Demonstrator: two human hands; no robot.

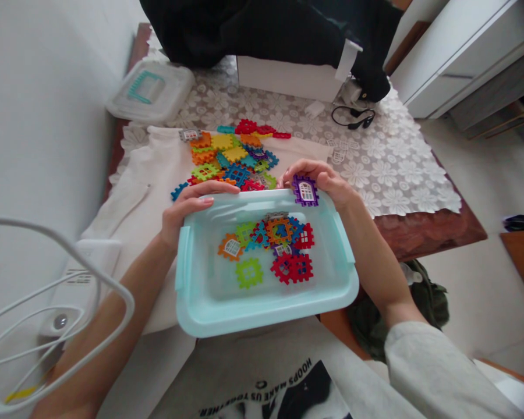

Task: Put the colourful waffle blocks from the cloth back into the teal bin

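Note:
A pale turquoise plastic tub point(218, 317) is tilted toward me over the table's near edge. My left hand point(186, 209) grips its far left corner, thumb on the rim. At the far right corner my right hand point(327, 177) pinches a purple interlocking tile point(305, 191) with a white window, close against the rim; part of its fingers is hidden behind the tub. Inside the tub lie several colourful interlocking tiles, among them a lime tile point(248, 272), an orange window tile point(231, 247) and a red tile point(303, 267). Behind the tub, a heap of similar tiles point(222, 142) spreads over cloth.
A translucent lid point(151, 90) rests at the table's back left. A white box point(288, 75) under black fabric point(266, 29) stands at the back, with black earphones point(356, 118) beside it. White cables point(100, 273) and a power strip point(87, 262) are at left.

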